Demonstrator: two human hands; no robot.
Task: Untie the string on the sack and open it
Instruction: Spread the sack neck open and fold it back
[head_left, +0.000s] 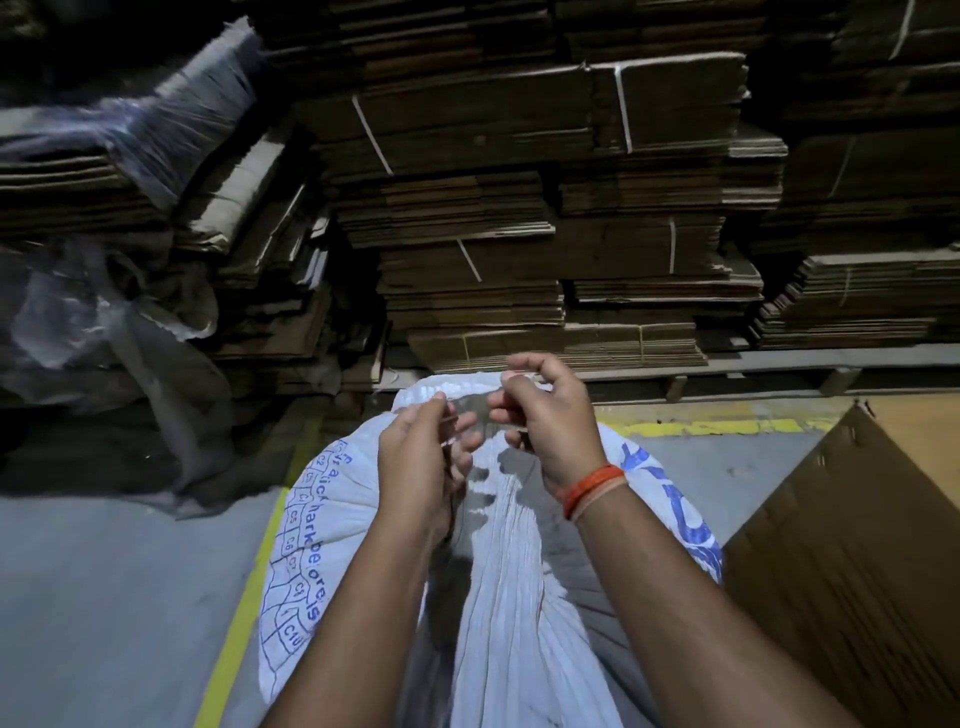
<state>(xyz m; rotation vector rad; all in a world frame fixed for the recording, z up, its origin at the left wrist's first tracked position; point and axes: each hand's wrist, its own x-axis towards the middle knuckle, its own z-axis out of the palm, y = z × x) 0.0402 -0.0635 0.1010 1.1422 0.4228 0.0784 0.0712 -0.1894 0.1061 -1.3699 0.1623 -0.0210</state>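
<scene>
A white woven sack with blue print stands on the floor below me, its neck gathered into pleats that run up to the mouth. Both hands work at the top of that neck. My left hand pinches a thin pale string between thumb and fingers. My right hand, with an orange thread band on the wrist, has its fingers curled and pinches the sack's top edge or the string there; which one I cannot tell. The knot itself is hidden behind my fingers.
Strapped stacks of flattened cardboard on a pallet rise right behind the sack. Plastic-wrapped bundles fill the left. An open cardboard box stands close on the right. Yellow floor lines run beside the sack on grey concrete.
</scene>
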